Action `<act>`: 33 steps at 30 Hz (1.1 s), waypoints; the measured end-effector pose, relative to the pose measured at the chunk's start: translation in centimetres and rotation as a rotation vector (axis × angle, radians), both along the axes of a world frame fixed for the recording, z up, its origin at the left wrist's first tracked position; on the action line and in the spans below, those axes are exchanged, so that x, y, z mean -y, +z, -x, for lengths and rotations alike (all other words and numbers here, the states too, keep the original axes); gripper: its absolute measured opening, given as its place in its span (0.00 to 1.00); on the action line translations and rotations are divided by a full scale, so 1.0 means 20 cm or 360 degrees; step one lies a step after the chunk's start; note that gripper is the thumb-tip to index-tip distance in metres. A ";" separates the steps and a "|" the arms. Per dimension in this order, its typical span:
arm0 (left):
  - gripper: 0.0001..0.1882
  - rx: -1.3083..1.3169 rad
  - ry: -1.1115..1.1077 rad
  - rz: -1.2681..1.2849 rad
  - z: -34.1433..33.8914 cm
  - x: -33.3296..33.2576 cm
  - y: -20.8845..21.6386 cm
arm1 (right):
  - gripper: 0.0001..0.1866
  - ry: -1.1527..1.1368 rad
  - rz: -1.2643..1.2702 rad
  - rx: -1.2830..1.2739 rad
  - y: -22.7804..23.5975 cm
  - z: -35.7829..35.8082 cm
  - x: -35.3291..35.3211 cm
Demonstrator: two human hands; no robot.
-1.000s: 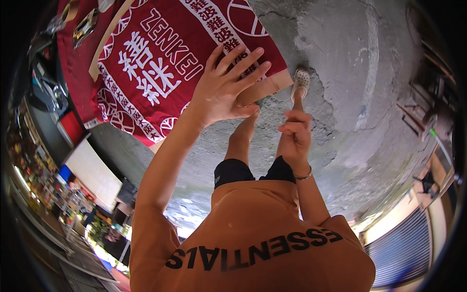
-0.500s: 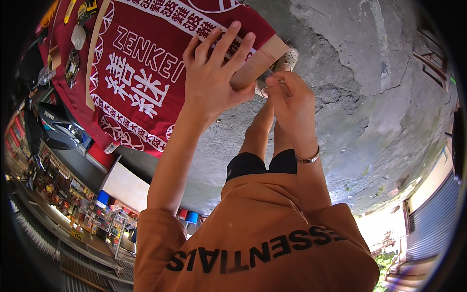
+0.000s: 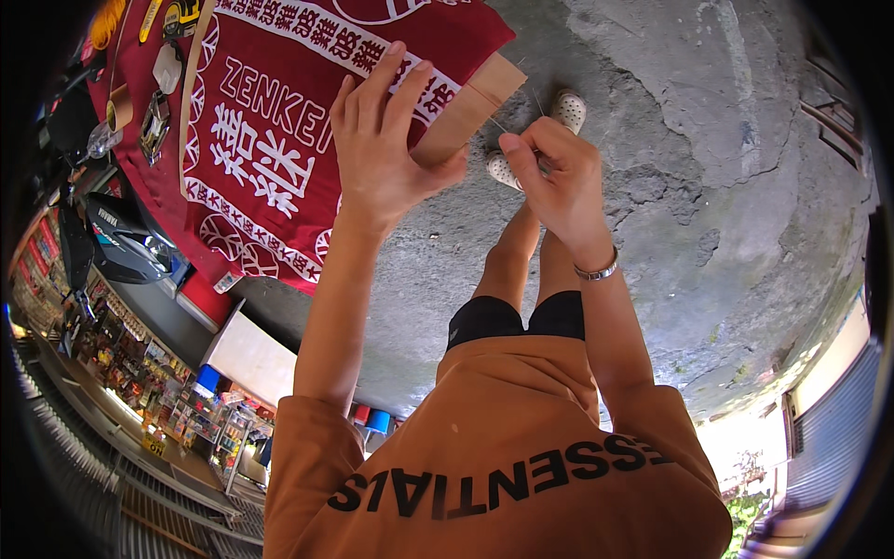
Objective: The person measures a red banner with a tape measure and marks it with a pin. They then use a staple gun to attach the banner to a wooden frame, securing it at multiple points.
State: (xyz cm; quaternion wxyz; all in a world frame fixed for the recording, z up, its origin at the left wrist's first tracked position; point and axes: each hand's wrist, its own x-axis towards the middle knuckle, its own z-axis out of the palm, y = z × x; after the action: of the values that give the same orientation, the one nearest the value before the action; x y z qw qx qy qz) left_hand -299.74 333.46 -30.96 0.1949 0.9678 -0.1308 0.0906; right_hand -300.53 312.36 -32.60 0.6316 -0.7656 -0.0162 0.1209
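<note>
We see a brown cardboard piece jutting out from under the edge of a red cloth that is printed with white characters and patterns, and this piece sits at the upper middle of the view, above grey concrete ground. Our left hand lies spread on it, fingers fanned out flat over the cloth and the thumb pressed against the lower side of the cardboard, so it is wide open and pinning rather than gripping. Just to the right, our right hand is drawn into a loose fist with the fingertips pinched together; fine thin strands run up from the pinch toward the corner of the cardboard, though they are too slight for us to say what they are or exactly how they are held. The two hands are near each other but not touching. A metal bracelet circles the right wrist. Behind the right hand we see two pale perforated shoes on the ground, with bare legs leading down to black shorts and an orange shirt with black lettering filling the lower part of the view. Further left, small objects lie on the red cloth near its far edge, a dark scooter stands beside it, and a cluttered row of shelves curves along the lower left rim.
</note>
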 end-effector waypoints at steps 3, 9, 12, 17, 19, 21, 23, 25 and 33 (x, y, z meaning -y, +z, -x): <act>0.44 0.0037 0.0001 0.0064 0.01 -0.02 -0.03 | 0.16 -0.0125 -0.0174 -0.0235 -0.06 0.05 -0.03; 0.44 0.0008 0.0016 0.0046 0.02 -0.03 -0.04 | 0.18 -0.0138 -0.0223 -0.0237 -0.13 0.05 -0.01; 0.46 -0.0028 -0.0007 0.0038 0.02 -0.03 -0.02 | 0.20 -0.0106 -0.0252 -0.0151 -0.12 0.07 -0.03; 0.45 -0.0013 -0.0026 0.0006 0.01 -0.03 -0.03 | 0.21 -0.0133 -0.0372 -0.0191 -0.19 0.12 -0.05; 0.44 -0.0012 0.0002 0.0043 0.02 -0.03 -0.03 | 0.21 -0.0151 -0.0429 -0.0174 -0.22 0.13 -0.06; 0.43 -0.0018 0.0028 0.0097 0.03 -0.03 -0.03 | 0.21 -0.0155 -0.0453 -0.0172 -0.25 0.13 -0.05; 0.42 -0.0032 0.0052 0.0170 0.03 -0.03 -0.03 | 0.20 -0.0145 -0.0443 -0.0184 -0.29 0.12 -0.04; 0.41 0.0009 0.0037 0.0192 0.03 -0.04 -0.04 | 0.19 -0.0087 -0.0343 -0.0039 -0.30 0.07 -0.03; 0.40 0.0031 -0.0007 0.0096 0.02 -0.03 -0.04 | 0.14 -0.0039 0.0009 0.0582 -0.45 -0.12 -0.08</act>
State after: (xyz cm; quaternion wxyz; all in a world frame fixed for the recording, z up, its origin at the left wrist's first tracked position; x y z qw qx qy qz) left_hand -300.15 334.14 -31.84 0.2228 0.9603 -0.1321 0.1034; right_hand -298.18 314.03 -41.67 0.6173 -0.7768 -0.1211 -0.0281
